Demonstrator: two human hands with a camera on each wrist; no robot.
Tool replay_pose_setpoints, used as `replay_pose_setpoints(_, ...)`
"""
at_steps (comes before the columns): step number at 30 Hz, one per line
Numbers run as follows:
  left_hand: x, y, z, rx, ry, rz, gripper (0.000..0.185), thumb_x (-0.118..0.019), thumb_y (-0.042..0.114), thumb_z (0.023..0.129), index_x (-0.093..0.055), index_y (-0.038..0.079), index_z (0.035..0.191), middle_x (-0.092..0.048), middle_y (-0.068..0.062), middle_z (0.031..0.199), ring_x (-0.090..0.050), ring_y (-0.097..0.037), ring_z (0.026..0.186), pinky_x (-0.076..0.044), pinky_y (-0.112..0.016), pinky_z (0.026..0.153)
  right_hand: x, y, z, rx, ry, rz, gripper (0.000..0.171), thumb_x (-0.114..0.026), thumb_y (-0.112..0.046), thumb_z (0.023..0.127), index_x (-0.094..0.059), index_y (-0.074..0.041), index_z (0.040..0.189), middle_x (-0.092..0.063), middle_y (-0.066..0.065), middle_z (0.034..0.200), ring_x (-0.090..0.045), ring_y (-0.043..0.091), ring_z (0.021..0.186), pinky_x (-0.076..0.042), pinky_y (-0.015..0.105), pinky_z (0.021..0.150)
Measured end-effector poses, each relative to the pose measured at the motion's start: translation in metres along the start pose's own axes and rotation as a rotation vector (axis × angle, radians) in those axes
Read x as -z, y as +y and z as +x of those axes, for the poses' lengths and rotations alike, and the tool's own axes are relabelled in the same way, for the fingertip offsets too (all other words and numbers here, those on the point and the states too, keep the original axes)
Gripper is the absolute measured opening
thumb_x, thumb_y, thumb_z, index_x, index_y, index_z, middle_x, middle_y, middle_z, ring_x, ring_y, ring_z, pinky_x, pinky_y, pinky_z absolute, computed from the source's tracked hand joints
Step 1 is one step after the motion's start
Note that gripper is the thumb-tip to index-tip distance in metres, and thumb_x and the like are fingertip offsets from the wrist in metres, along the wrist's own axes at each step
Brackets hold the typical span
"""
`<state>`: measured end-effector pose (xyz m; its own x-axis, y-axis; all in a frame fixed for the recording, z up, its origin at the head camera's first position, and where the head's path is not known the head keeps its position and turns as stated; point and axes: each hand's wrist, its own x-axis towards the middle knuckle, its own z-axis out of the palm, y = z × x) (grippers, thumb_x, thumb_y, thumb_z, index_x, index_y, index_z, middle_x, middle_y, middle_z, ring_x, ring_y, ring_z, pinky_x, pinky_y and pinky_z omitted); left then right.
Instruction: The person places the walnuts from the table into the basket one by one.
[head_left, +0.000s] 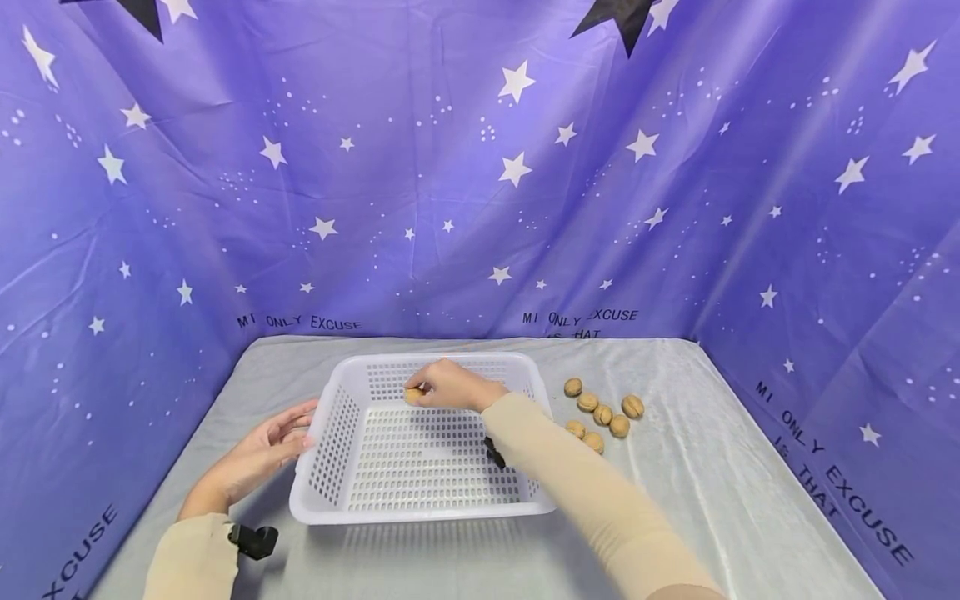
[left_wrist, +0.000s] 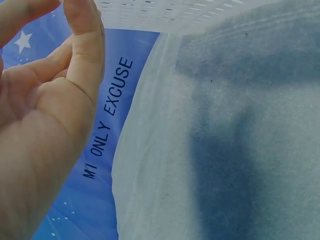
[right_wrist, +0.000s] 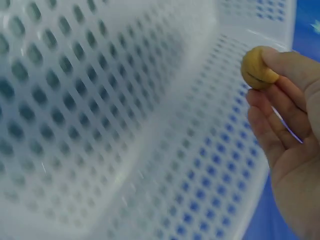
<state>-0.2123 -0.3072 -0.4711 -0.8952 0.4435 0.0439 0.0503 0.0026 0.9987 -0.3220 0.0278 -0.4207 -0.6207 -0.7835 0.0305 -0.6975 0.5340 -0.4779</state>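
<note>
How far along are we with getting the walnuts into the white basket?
Nothing looks done yet: the white basket shows no walnut lying on its floor. In hand: the right hand pinches one walnut over the basket's far left corner, not yet released, while the left hand rests open against the basket's left wall. Left: six walnuts on the cloth to the basket's right.

Right hand [head_left: 448, 386] fingers pinched; left hand [head_left: 264, 451] relaxed
</note>
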Motion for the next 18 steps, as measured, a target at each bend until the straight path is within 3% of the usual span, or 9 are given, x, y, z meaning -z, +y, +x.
replay_pose_setpoints(6, 0.001, 0.000, 0.001, -0.007, -0.010, -0.022, 0.065, -0.051, -0.007, 0.100, -0.015, -0.010, 0.154, -0.050, -0.014, 0.139, -0.061, -0.018, 0.116, -0.051, -0.032, 0.096, -0.033, -0.006, 0.020, 0.011, 0.018, -0.010, 0.030, -0.067, -0.017, 0.097, -0.070, -0.004, 0.123, -0.072, 0.002, 0.112, -0.064, 0.004, 0.093, -0.048, 0.016, 0.088)
replay_pose_setpoints(11, 0.001, 0.001, 0.001, -0.003, -0.016, -0.026, 0.065, -0.050, -0.007, 0.100, -0.015, -0.009, 0.154, -0.049, -0.016, 0.139, -0.061, -0.019, 0.116, -0.051, -0.032, 0.096, -0.051, -0.008, 0.029, -0.034, 0.058, -0.054, 0.032, -0.069, -0.020, 0.097, -0.069, -0.005, 0.126, -0.072, 0.003, 0.115, -0.061, 0.004, 0.089, -0.048, 0.018, 0.089)
replay_pose_setpoints(18, 0.000, 0.000, 0.000, -0.012, -0.013, -0.022, 0.064, -0.050, -0.007, 0.100, -0.016, -0.009, 0.154, -0.051, -0.017, 0.138, -0.062, -0.020, 0.115, -0.052, -0.032, 0.096, -0.062, -0.010, 0.031, -0.102, 0.075, -0.065, 0.034, -0.070, -0.025, 0.096, -0.070, -0.008, 0.126, -0.070, 0.004, 0.123, -0.064, 0.012, 0.110, -0.046, 0.022, 0.099)
